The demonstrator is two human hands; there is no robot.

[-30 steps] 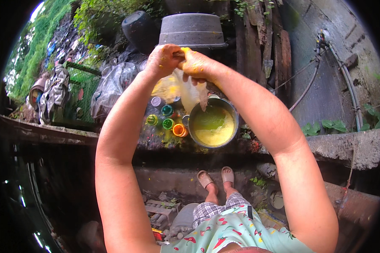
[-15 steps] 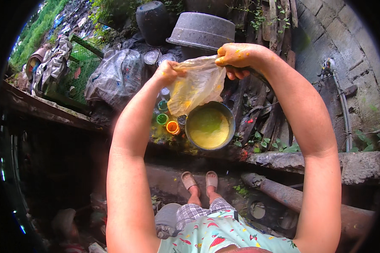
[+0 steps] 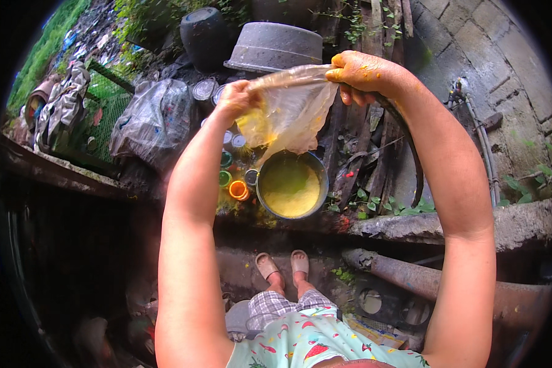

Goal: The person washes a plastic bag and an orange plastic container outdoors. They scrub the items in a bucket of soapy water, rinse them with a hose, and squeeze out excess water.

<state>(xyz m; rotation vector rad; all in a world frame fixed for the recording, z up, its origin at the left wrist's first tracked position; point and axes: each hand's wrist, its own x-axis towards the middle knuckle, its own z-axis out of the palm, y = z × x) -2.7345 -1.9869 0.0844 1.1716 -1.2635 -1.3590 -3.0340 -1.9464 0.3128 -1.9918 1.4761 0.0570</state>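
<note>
Two hands up here, both pinched onto a clear plastic bag [image 3: 291, 113] smeared with yellow: left hand [image 3: 238, 99] grips one end, right hand [image 3: 365, 75] the other, stretching it right above the round bowl [image 3: 291, 185] of yellow paste. Small paint pots [image 3: 236, 184] sit just left of that bowl.

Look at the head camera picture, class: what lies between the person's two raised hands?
In the head view, a clear plastic bag smeared with yellow powder stretches between the left hand and the right hand, hanging above the round metal bowl of yellow powder.
</note>
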